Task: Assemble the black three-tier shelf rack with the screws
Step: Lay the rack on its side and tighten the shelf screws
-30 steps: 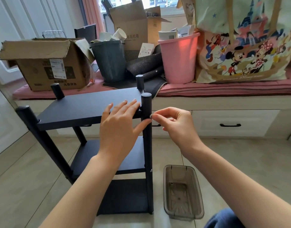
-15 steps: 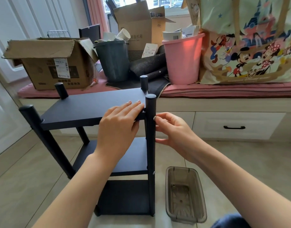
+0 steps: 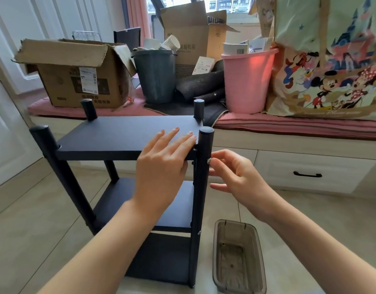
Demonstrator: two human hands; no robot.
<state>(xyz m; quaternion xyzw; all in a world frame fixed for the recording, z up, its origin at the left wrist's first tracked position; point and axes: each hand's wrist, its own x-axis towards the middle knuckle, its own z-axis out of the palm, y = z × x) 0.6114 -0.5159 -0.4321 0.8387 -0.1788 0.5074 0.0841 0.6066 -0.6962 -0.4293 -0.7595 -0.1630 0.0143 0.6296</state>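
Since the earlier frames the left hand [image 3: 161,166] has been laid flatter on the top shelf [image 3: 127,134], its thumb no longer hooked round the front right post [image 3: 202,177], and the right hand [image 3: 235,177] has been drawn back in against that post from the right. The black shelf rack [image 3: 140,187] is seen standing upright on the tiled floor [image 3: 34,230], directly in front of the person, with its three tiers stacked between four round posts.

The left hand is held open, with straight fingers pressed on the near right corner of the top shelf; the fingertips lie just beside the post's cap. The right hand is partly curled, and a small silvery screw [image 3: 209,160] is pinched between thumb and forefinger, right at the post's outer face, level with the top shelf's edge. Whether the screw has entered the post cannot be told. The remaining fingers are spread loosely below it. A second screw head [image 3: 199,232] is seen lower on the same post, at the level of the middle shelf.

A smoky translucent tray [image 3: 239,257] is set on the floor just right of the rack's foot, beneath the right forearm. Behind the rack, a window seat with a pink cushion [image 3: 289,124] is loaded with a cardboard box [image 3: 76,75], a grey bin [image 3: 156,77], a pink bin [image 3: 246,81] and a printed tote bag [image 3: 331,60].
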